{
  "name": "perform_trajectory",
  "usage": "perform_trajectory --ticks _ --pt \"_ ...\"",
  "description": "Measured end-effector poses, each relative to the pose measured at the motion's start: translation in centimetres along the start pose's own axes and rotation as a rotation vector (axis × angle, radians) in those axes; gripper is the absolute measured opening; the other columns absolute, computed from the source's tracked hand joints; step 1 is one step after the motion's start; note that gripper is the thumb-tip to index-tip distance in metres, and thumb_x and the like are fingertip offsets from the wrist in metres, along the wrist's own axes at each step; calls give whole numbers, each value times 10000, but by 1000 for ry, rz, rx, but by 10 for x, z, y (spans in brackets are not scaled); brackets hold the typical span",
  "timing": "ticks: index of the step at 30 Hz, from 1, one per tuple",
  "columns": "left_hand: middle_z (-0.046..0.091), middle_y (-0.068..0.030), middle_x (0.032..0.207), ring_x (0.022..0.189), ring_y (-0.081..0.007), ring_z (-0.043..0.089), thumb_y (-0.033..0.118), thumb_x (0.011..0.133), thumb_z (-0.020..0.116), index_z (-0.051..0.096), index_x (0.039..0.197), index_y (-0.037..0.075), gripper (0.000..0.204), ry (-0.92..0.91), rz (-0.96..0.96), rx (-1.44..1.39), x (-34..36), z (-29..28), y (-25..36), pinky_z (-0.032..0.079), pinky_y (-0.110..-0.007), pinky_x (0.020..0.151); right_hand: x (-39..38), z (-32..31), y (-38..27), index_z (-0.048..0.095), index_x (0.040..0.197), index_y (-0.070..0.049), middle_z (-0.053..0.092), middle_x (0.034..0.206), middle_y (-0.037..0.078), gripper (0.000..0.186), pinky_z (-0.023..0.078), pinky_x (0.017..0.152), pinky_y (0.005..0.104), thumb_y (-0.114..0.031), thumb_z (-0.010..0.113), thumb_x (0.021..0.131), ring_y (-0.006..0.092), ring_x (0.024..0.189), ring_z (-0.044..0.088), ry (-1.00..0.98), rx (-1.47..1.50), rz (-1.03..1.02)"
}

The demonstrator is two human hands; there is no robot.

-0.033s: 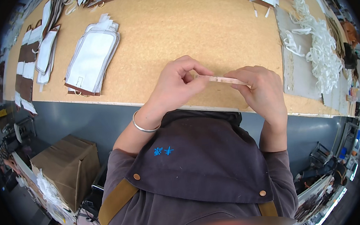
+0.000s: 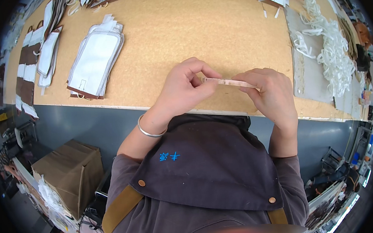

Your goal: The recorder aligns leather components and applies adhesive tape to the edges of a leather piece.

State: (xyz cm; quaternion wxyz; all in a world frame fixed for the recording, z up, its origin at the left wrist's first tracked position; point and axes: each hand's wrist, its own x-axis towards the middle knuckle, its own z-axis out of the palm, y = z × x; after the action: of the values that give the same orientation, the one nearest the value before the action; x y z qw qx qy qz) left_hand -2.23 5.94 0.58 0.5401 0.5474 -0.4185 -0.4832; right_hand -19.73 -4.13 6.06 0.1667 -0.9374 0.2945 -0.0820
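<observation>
Between my two hands, above the near edge of the wooden table, is a thin pale pinkish strip [image 2: 232, 83] with fine lines along its side, perhaps a thin stack of layers. My left hand [image 2: 184, 90], with a bangle at the wrist, pinches its left end between thumb and index finger. The other end is gripped by my right hand [image 2: 274, 93], its fingers on top and the thumb below. My fingers hide both ends, so I cannot tell its full length.
A stack of white-faced pieces with brown edges [image 2: 95, 58] lies to the left. More brown-and-white pieces [image 2: 48, 56] sit beyond it. On the right, a heap of white ribbon [image 2: 334, 56] rests on a grey sheet [image 2: 300, 71]. A brown box [image 2: 70, 170] stands at lower left.
My left thumb has shifted very slightly to the right along the strip. Otherwise, the hands and the things on the table look the same.
</observation>
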Motion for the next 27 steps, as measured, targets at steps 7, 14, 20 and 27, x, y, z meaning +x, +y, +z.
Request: perform_trajectory --ticks 7,14,20,27 --pt "430 72 564 426 17 345 64 748 616 559 740 39 62 25 -57 153 3 9 10 229 -166 388 -2 2 0 691 791 -152 626 697 21 119 439 539 339 -134 658 678 231 654 588 23 11 -5" --pt "442 60 589 421 16 338 66 740 625 554 735 36 77 27 -46 214 4 10 12 221 -175 383 -2 2 2 689 788 -143 618 685 31 121 438 536 344 -129 657 672 237 652 586 21 9 -8" --pt "579 -2 688 539 -47 553 22 774 532 610 823 4 94 -38 -119 -76 3 -3 4 396 -164 472 -2 1 2 689 788 -143 614 673 32 111 437 532 345 -136 655 683 239 640 584 27 21 -11" --pt "619 -36 750 619 -89 614 -12 771 499 640 882 -13 179 -81 -159 -114 3 -8 3 454 -178 534 -1 2 3 688 782 -143 605 656 33 98 433 526 342 -155 659 689 235 634 583 6 -1 -5"
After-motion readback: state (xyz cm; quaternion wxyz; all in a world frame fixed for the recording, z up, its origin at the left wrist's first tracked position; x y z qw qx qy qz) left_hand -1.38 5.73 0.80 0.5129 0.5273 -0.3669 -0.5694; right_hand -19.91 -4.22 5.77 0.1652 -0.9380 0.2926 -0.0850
